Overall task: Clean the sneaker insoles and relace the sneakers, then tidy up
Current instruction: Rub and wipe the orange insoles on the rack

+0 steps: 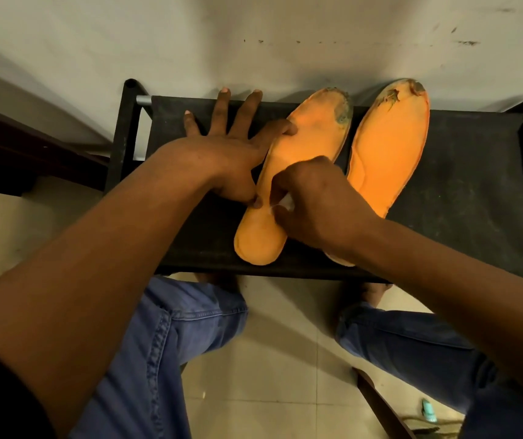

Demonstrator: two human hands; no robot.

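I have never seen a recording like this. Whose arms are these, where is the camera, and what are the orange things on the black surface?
There is no machine here. A person wears a camera on the head, so the single picture looks down over their own arms and blue-jeaned knees.

In front of them stands a black rack with a cloth top. On it lie two orange insoles side by side, both with dark, worn toe ends.

The left hand lies flat with spread fingers and steadies the left insole at its edge. The right hand pinches a small white piece, probably a wipe or cloth, against that same insole. The right insole lies untouched.

On the floor, lower right, is a small teal object; I cannot tell what it is.
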